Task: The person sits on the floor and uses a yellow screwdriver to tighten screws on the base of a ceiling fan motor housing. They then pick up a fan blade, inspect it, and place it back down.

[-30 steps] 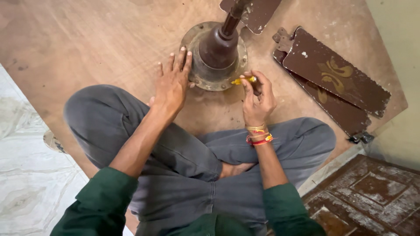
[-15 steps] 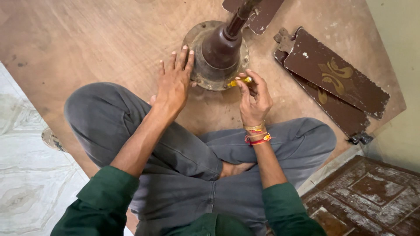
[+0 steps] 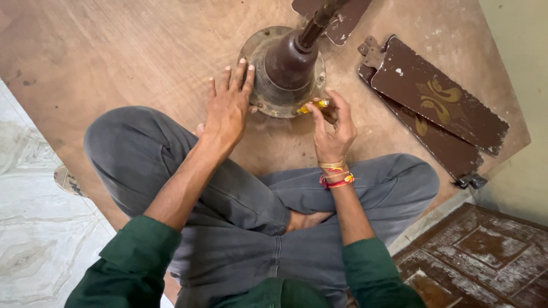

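— While the left hand [image 3: 228,108] lies flat and open, fingers against the fan motor [image 3: 283,71], what is the right hand [image 3: 334,125] doing?

— It pinches a yellow screwdriver [image 3: 311,106] at the motor's near rim.

— Which way does it point?

— It lies nearly level, tip leftward into the rim. Fan blades [image 3: 439,102] rest to the right.

brown fan blades [image 3: 439,100] on plywood board [image 3: 114,57]

One fan motor [image 3: 283,71], three brown fan blades [image 3: 439,94], one yellow-handled screwdriver [image 3: 312,106].
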